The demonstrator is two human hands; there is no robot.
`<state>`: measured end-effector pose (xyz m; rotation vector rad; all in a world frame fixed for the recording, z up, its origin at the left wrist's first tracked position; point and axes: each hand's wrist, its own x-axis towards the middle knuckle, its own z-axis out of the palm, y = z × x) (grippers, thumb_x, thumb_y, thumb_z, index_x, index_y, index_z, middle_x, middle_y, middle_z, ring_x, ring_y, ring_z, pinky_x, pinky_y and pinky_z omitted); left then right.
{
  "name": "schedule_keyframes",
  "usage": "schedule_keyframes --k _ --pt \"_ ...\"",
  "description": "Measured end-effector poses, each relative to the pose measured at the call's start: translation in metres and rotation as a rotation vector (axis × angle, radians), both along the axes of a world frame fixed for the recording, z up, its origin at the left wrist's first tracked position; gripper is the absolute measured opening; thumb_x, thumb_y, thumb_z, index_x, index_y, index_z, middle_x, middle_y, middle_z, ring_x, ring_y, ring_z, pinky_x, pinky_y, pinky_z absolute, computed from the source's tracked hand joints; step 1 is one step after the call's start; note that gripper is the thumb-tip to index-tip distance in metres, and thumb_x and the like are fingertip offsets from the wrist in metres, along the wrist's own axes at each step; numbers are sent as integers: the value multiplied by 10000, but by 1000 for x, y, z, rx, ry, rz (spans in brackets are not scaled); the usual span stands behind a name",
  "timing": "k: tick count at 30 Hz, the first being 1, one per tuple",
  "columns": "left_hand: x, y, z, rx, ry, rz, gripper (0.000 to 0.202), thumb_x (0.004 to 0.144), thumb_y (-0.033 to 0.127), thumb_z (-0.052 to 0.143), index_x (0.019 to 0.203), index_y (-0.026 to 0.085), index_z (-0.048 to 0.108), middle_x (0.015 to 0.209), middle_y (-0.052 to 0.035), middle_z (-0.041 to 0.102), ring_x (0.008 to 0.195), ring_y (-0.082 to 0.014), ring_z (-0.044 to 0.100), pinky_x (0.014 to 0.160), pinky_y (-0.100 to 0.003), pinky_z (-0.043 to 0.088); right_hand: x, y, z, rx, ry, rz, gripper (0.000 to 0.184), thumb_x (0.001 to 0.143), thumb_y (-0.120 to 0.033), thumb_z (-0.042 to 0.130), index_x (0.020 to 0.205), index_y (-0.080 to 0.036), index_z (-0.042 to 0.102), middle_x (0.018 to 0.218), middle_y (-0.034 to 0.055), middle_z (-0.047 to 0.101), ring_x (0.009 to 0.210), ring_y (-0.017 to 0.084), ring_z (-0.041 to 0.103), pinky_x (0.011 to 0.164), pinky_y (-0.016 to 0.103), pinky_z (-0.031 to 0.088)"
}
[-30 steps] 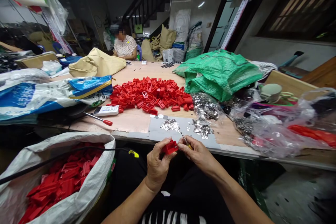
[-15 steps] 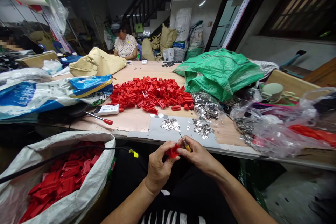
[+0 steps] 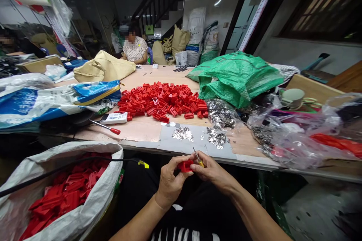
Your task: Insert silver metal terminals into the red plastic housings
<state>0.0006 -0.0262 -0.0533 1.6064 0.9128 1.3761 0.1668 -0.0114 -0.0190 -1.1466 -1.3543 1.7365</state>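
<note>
A white woven sack (image 3: 56, 192) of red parts stands open at left, within reach. The left hand (image 3: 169, 182) grips one red plastic part (image 3: 185, 165) above the lap, clear of the table. The right hand (image 3: 212, 173) pinches a small yellow-handled tool (image 3: 200, 163), its tip at the part. The table edge (image 3: 141, 144) lies between the hands and the red pile (image 3: 161, 101).

The glossy red plastic piece (image 3: 185, 165) meets a shiny metal screwdriver shaft (image 3: 195, 154).
</note>
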Motion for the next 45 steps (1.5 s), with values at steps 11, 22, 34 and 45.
schedule_keyframes --k 11,22,34,45 --pt "-2 4 -2 -215 -330 -198 294 707 202 741 978 187 627 1017 -82 715 975 -233 667 875 -368 533 4 -6 -12 -238 272 7 467 628 -448 772 909 -200 491 641 -66 397 488 48 256 457 204 157" --pt "-6 67 0 -381 -552 25 362 760 252 680 1105 205 584 1013 -42 663 894 -155 636 809 -312 539 19 48 -17 479 -689 -306 166 843 -365 509 899 -215 555 928 47 631 828 198 588 722 323 432" --pt "-11 148 -10 -390 -607 61 457 788 347 643 1228 247 571 1063 -42 639 803 -110 611 692 -224 519 15 76 -39 601 -1144 -325 111 868 -308 472 799 -237 521 810 17 634 735 189 592 610 289 386" --pt "-31 151 -11 -465 -780 -56 393 784 294 665 1168 238 602 1016 -58 670 825 -134 636 649 -216 485 16 77 -30 489 -1067 -359 173 858 -395 464 784 -242 492 745 25 636 668 204 599 606 302 415"
